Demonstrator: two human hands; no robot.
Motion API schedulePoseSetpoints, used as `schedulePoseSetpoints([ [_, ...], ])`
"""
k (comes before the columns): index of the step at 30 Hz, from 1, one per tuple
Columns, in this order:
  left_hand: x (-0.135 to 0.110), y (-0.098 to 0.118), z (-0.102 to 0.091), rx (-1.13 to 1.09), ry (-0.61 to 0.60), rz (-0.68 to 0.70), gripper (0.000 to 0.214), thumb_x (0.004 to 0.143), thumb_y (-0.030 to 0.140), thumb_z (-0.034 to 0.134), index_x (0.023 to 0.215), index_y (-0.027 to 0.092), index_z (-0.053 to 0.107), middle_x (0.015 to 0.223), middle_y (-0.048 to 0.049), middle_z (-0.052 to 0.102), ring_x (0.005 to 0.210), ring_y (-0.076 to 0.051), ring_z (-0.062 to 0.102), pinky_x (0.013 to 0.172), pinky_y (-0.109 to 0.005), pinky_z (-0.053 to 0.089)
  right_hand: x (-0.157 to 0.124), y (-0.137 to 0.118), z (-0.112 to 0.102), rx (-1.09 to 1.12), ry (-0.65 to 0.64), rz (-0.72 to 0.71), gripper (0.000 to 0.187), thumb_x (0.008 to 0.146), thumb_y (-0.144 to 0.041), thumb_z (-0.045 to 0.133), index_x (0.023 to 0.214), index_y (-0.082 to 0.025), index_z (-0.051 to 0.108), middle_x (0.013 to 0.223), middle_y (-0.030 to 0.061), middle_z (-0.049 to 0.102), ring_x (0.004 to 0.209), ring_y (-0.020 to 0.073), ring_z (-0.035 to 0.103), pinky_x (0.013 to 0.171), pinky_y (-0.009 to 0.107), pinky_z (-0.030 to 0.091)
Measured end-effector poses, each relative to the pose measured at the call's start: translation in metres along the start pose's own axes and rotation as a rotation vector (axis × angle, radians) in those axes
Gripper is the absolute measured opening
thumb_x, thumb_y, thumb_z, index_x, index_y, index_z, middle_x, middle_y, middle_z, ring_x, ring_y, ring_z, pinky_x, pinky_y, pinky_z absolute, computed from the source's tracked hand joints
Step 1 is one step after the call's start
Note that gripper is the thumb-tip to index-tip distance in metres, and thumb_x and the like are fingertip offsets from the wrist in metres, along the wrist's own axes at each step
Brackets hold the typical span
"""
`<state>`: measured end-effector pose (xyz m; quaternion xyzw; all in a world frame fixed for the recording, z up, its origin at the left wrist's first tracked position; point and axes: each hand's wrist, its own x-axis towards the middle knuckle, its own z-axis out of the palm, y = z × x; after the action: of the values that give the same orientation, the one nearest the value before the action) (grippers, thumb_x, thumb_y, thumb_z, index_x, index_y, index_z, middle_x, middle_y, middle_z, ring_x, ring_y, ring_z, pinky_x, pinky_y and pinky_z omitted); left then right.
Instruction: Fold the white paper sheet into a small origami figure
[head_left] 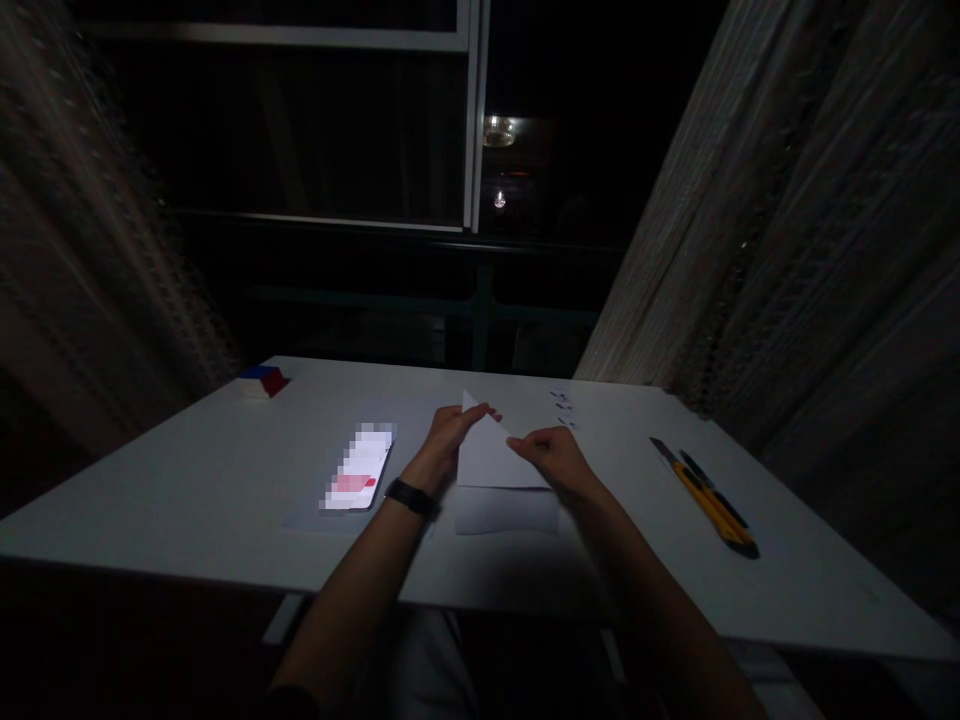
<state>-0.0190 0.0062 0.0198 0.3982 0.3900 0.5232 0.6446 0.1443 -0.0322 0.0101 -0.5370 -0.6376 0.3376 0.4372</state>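
Note:
A white sheet of paper [499, 462], with its upper corner folded to a slanted edge, is held just over the front middle of the table. My left hand [448, 435] grips it along the left side near the pointed top, fingers partly behind the sheet. On the right, my right hand [555, 455] pinches the slanted edge between thumb and fingers. Below the folded flap, a lower strip of the paper hangs toward me. A dark watch band [411, 497] circles my left wrist.
A lit phone [360, 468] lies left of my hands. To the right are a yellow box cutter [709, 505] and a dark pen [694, 465]. A small red, white and blue block [261, 382] sits at the far left of the white table [187, 500]. Curtains [675, 200] flank the window.

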Motion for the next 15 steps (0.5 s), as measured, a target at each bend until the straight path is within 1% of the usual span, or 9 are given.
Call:
schedulePoseSetpoints([
  [3,0.001,0.000,0.002,-0.016,0.043,0.007,0.019,0.059,0.023,0.073,0.070,0.007,0.067,0.073,-0.0118,0.070,0.058,-0.016,0.063,0.058,-0.025,0.048,-0.002,-0.002,0.000,-0.001,-0.011,-0.001,0.039,0.064,-0.048,0.062,0.048,-0.013,0.058,0.043,-0.0023,0.043,0.044,0.0083,0.034,0.043,0.023,0.025],
  [10,0.002,0.001,0.000,-0.005,0.053,0.009,0.018,0.059,0.023,0.072,0.068,0.008,0.068,0.073,-0.0117,0.070,0.057,-0.015,0.062,0.056,-0.024,0.047,-0.019,-0.001,-0.004,0.020,-0.036,0.016,0.041,0.064,-0.050,0.062,0.047,-0.013,0.057,0.043,-0.0027,0.042,0.045,0.0083,0.034,0.044,0.023,0.025],
  [15,0.000,0.002,0.001,0.062,0.010,-0.005,0.022,0.058,0.027,0.073,0.067,0.007,0.069,0.066,-0.0109,0.069,0.050,-0.013,0.058,0.051,-0.023,0.044,-0.038,0.002,-0.011,0.006,-0.032,0.036,0.044,0.064,-0.053,0.060,0.045,-0.014,0.055,0.042,-0.0037,0.036,0.045,0.0076,0.030,0.044,0.023,0.023],
])
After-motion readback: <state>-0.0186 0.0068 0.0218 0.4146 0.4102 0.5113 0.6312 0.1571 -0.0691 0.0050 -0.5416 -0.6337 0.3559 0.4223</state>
